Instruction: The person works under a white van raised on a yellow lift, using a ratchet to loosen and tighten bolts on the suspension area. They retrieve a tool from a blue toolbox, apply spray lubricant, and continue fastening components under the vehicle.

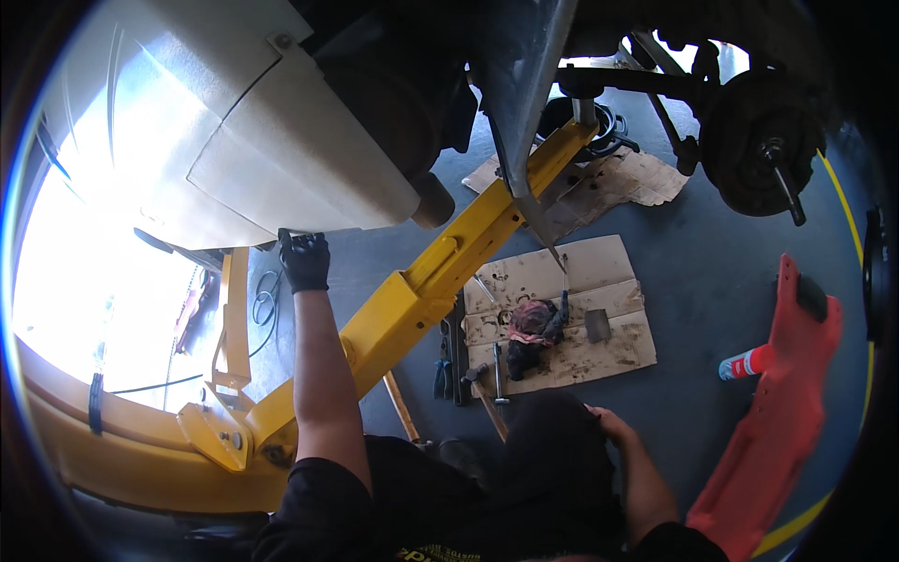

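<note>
My left hand (304, 260), in a black glove, reaches up to the lower edge of a white vehicle body panel (300, 159). Its fingers are curled at that edge, and their tips are partly hidden. My right hand (611, 423), bare, lies against my dark-clothed leg (552, 445); most of its fingers are out of sight, so its grip cannot be read. Slanting just right of my left forearm is a yellow lift arm (403, 304), reaching under the raised vehicle.
Stained cardboard (618, 272) on the floor bears dark and reddish rags (536, 323) and tools. A hammer (482, 389) and pliers (443, 370) lie nearby. Right stand a red lift arm (768, 412) and a spray can (744, 362). A bare wheel hub (763, 140) hangs above.
</note>
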`<action>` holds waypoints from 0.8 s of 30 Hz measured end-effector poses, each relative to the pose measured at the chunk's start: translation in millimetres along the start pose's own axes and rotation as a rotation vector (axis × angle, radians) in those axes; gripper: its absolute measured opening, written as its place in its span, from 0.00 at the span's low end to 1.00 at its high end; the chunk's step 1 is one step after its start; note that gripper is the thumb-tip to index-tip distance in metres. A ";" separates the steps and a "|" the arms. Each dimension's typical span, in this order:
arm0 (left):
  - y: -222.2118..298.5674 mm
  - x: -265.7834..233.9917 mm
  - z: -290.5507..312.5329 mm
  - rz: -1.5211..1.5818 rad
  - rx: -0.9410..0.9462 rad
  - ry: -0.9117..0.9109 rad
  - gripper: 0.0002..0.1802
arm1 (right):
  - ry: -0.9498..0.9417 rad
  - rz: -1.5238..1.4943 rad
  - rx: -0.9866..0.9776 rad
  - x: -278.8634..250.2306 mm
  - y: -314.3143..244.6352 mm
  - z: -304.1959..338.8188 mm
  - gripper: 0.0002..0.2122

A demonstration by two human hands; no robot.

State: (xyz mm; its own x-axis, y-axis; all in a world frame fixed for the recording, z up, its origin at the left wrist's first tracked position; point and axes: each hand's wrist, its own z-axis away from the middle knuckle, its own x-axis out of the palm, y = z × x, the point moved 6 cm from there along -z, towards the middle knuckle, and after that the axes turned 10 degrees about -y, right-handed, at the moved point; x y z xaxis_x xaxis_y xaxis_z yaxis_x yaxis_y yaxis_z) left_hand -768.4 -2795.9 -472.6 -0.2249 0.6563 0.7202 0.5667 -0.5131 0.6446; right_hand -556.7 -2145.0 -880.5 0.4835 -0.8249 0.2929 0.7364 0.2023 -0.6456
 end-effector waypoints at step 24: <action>-177.2 124.1 34.3 -0.890 0.029 -0.313 0.32 | 0.411 0.929 0.556 -51.7 84.1 26.4 0.51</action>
State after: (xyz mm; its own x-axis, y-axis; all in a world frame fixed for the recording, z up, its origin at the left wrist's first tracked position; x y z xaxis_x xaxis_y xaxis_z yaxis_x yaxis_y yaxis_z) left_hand -869.5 -2604.5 -506.2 -0.3639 0.9212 -0.1378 0.3097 0.2592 0.9148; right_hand -507.3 -2071.3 -931.3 0.8322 -0.3249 -0.4492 0.3338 0.9406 -0.0619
